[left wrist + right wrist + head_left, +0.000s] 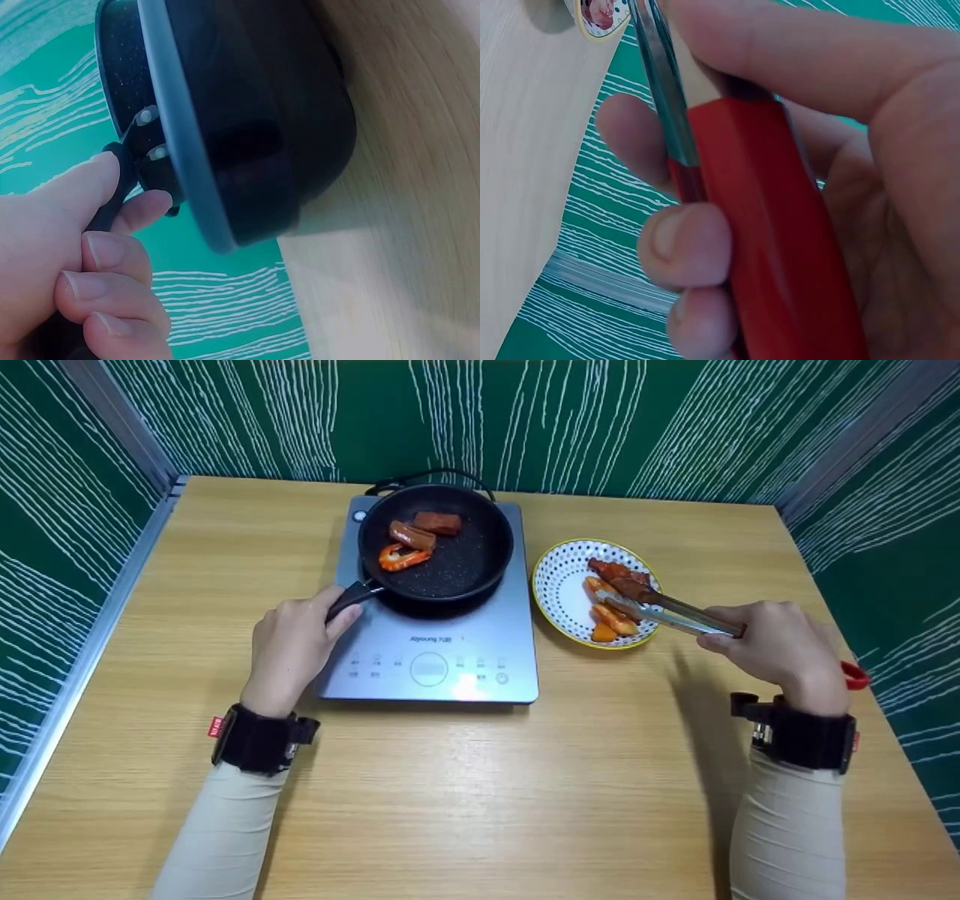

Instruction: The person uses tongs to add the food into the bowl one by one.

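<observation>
Right hand curls round red-handled metal tongs, tips among reddish-brown food on a yellow-rimmed round plate to its left. Just beside that rim, a flat silver cooktop bears a black frying pan, handle clasped by the left hand; wooden tabletop stretches between the wrists.

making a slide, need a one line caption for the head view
Left hand grips the frying pan handle; right hand holds tongs over a dotted plate.

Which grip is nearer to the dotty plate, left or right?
Right. The right grip is beside the dotty plate, on its right, holding tongs that reach over it. The left grip is farther off to the left, across the cooktop, on the pan handle.
</observation>
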A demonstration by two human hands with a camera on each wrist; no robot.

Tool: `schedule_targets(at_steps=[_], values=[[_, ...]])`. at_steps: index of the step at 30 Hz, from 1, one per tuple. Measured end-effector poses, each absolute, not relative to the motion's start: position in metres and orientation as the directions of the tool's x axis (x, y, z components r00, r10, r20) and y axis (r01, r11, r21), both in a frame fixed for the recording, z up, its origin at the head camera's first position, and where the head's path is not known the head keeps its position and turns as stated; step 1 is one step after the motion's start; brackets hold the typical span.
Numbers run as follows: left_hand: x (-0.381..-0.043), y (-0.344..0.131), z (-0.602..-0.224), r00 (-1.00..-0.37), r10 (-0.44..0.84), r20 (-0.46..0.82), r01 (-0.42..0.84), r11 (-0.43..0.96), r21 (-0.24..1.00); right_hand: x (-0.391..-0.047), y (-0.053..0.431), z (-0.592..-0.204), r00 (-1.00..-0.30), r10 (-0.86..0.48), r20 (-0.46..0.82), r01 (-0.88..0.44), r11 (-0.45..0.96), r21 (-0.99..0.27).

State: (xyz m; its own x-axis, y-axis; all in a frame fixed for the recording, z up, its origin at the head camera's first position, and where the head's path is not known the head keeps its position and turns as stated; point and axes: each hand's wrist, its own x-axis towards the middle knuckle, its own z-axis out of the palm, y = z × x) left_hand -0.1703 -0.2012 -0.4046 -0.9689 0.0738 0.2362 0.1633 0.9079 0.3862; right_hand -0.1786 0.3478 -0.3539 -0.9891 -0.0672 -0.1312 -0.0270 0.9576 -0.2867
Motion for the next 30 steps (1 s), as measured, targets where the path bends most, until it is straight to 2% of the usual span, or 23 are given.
schedule_targets(at_steps=[14,23,30], values=[[-0.170,-0.201,-0.405,-0.967,0.081,0.242,0.173,0.904,0.391,-0.187,0.329,-0.369,-0.994,-0.110,-0.011,-0.104,0.962,-0.253],[-0.170,-0.202,-0.405,-0.965,0.089,0.245,0.177,0.913,0.367,-0.189,0.329,-0.372,-0.986,-0.154,0.061,-0.162,0.976,-0.148],[-0.170,-0.201,-0.404,-0.966,0.086,0.245,0.175,0.912,0.371,-0.189,0.327,-0.372,-0.985,-0.160,0.072,-0.167,0.978,-0.122]])
